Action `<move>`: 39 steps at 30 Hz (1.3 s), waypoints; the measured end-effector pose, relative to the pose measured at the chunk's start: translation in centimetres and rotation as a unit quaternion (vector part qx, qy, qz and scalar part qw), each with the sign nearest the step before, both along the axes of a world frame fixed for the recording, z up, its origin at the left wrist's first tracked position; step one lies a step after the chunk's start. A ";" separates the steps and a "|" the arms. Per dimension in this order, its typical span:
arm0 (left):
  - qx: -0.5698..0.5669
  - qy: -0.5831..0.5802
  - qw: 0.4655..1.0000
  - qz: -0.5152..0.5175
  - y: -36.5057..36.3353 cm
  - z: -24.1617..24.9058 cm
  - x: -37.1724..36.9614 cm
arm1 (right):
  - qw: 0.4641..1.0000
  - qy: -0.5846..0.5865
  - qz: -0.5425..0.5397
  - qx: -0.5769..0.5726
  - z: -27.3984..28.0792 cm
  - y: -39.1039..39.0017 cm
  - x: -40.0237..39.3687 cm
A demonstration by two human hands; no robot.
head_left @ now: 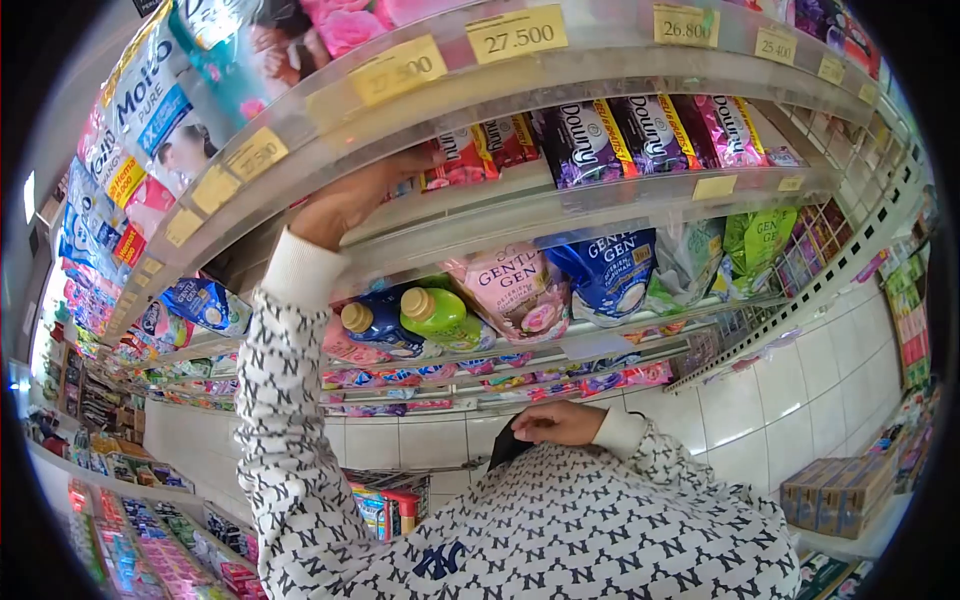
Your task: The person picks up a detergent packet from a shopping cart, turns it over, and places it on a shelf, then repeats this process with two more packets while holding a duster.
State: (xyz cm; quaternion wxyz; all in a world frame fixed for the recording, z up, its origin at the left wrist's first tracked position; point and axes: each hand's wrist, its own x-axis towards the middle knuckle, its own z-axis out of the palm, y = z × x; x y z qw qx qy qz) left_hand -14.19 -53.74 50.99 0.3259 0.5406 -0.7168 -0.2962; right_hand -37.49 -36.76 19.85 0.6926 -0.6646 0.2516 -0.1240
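Note:
My left hand (pixel 345 205) reaches under the upper shelf rail onto the second shelf. Its fingers lie over the left end of a red Downy packet (pixel 460 160) and look closed on it; the thumb is hidden. Another red packet (pixel 510 140) stands just behind, and dark purple Downy packets (pixel 583 145) line up to the right. Low in front of my body, my right hand (pixel 565 423) has its fingers curled around a dark black item (pixel 507 446), whose kind I cannot make out.
Price tags (pixel 517 35) run along the upper shelf's rail (pixel 600 75). Below hang Gentle Gen pouches (pixel 605 275) and a green bottle (pixel 440 318). A cart with a red handle (pixel 402 503) stands behind my left arm. Brown cartons (pixel 835 495) sit at lower right.

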 end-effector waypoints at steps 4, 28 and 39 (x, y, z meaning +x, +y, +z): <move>-0.180 0.014 0.977 -0.115 -4.7 -1.4 0.0 | 0.994 0.070 0.049 -0.068 1.6 -3.3 -1.3; -0.156 -0.325 0.906 -0.221 -4.9 -0.2 -5.5 | 0.991 0.102 0.058 -0.068 1.2 -6.7 -5.9; -0.079 -0.406 0.903 -0.118 -2.1 4.1 -4.6 | 0.990 0.094 0.060 -0.085 0.2 -6.9 -6.8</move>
